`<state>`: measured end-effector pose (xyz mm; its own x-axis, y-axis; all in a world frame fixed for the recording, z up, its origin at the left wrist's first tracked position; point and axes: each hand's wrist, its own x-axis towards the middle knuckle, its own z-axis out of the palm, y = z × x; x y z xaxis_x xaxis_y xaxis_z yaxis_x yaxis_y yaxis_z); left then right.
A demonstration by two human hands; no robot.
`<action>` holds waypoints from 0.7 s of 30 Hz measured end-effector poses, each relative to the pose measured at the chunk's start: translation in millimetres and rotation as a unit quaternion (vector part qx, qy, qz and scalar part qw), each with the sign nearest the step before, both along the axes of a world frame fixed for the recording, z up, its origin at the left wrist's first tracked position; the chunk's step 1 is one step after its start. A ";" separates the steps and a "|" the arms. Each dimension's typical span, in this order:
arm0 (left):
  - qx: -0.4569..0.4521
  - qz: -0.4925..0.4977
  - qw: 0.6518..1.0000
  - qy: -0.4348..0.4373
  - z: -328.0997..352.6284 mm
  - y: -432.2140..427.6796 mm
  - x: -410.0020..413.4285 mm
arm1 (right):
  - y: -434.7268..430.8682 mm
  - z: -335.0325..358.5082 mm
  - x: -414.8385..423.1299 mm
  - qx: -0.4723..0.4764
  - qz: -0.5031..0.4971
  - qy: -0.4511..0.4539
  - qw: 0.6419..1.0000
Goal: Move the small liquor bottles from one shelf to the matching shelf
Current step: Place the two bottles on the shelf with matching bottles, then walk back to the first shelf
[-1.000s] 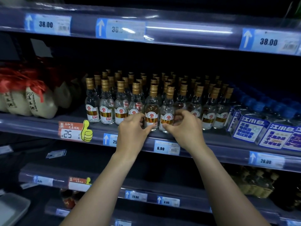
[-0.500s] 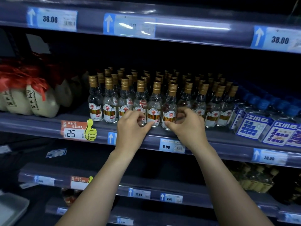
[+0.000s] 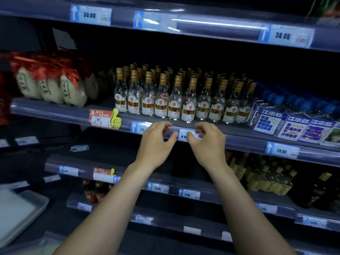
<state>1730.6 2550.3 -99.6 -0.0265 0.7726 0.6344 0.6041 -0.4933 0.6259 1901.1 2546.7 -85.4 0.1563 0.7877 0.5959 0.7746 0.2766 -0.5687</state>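
Several small clear liquor bottles (image 3: 174, 102) with gold caps and red-and-gold labels stand in rows on the middle shelf (image 3: 55, 112). My left hand (image 3: 156, 144) and my right hand (image 3: 207, 144) hover side by side just below that shelf's front rail, under the two foremost bottles. Both hands hold nothing; the fingers are curled and apart. They are clear of the bottles and partly cover a white price tag (image 3: 182, 135) on the rail.
Cream jars with red ribbons (image 3: 53, 85) sit left of the bottles; blue-capped bottles with blue labels (image 3: 287, 122) sit right. An upper shelf rail (image 3: 202, 23) hangs above. Lower shelves hold gold-capped packs (image 3: 265, 179) and dark bottles (image 3: 93, 190). A grey tray (image 3: 20, 212) lies bottom left.
Both hands have come down and away from the two front bottles, which now stand on the shelf edge untouched. The view has shifted so the shelf sits higher and further right.
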 end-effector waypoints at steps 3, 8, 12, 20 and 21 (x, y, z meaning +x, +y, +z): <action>-0.052 0.031 0.998 0.011 -22.7 -42.9 2.5 | -35.7 -24.7 0.5 -0.045 0.040 -0.001 0.998; -0.187 0.105 0.976 0.023 -82.9 -137.2 -12.9 | -104.5 -85.4 -10.4 -0.156 0.147 -0.014 0.977; -0.295 0.151 0.943 0.024 -123.2 -232.1 -41.8 | -170.5 -131.9 -40.1 -0.248 0.223 -0.024 0.943; -0.431 0.294 0.852 -0.043 -182.3 -422.6 -125.8 | -297.2 -192.7 -138.0 -0.365 0.363 -0.114 0.850; -0.441 0.310 0.841 -0.055 -189.4 -449.3 -136.5 | -317.8 -199.8 -154.6 -0.370 0.383 -0.136 0.835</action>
